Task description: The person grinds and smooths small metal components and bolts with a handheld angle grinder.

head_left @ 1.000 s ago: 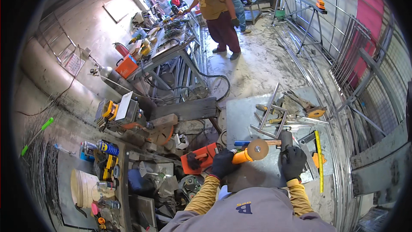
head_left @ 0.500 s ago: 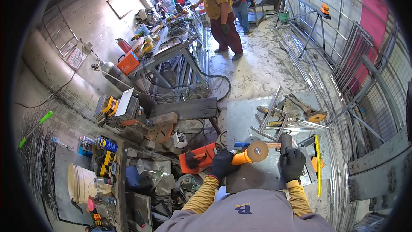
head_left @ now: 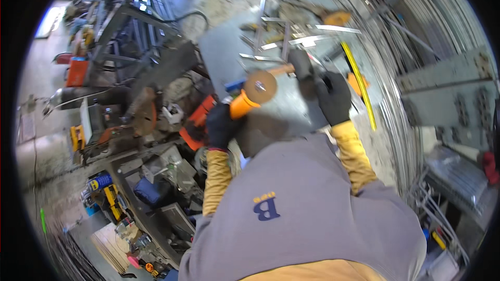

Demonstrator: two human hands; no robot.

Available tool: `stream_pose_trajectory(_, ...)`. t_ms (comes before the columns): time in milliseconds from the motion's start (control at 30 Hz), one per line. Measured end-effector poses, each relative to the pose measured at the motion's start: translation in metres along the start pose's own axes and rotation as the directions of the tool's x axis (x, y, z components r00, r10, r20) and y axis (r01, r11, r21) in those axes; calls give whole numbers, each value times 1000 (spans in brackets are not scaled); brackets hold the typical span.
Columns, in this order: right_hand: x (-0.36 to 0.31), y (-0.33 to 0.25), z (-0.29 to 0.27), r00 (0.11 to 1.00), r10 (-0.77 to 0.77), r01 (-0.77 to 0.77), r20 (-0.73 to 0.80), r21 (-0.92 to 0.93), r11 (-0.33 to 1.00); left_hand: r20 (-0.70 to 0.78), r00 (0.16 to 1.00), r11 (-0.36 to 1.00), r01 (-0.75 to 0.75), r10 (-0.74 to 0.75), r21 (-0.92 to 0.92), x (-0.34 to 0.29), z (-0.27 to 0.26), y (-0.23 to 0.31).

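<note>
My left hand (head_left: 223,125), in a black glove, is closed round the orange body of an angle grinder (head_left: 242,105). The grinder's brown disc (head_left: 260,87) faces up over a metal-topped table (head_left: 216,47). Behind the disc lies a hammer, its dark head (head_left: 300,63) at the right, its wooden handle (head_left: 282,69) partly hidden and its blue grip end (head_left: 234,86) at the left. My right hand (head_left: 334,100), also gloved, hovers or rests over the table just right of the hammer head; its fingers are blurred. A yellow rule or level (head_left: 358,84) lies to its right.
A small metal frame (head_left: 285,41) and an orange-and-black tool (head_left: 337,18) lie at the table's far side. Left of the table are a red-orange case (head_left: 198,124) and a cluttered bench (head_left: 143,218). Long metal bars (head_left: 403,140) run along the right.
The view has tilted down and swung, so the table and both hands appear shifted left and higher. My right hand now shows apart from the hammer head; the left keeps hold of the angle grinder.
</note>
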State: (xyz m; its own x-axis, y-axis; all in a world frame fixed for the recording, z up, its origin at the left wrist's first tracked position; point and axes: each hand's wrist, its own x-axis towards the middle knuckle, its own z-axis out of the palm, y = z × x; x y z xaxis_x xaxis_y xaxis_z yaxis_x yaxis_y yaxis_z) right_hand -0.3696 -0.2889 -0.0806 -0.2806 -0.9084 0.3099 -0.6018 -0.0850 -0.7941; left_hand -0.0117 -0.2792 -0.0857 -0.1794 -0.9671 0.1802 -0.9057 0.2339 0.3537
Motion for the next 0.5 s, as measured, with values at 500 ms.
stream_pose_trajectory(500, 1, -13, 50, 784, 168, 151, 597, -446, 882, 77, 997, 1000, 24, -26, 19, 7, 7, -1)
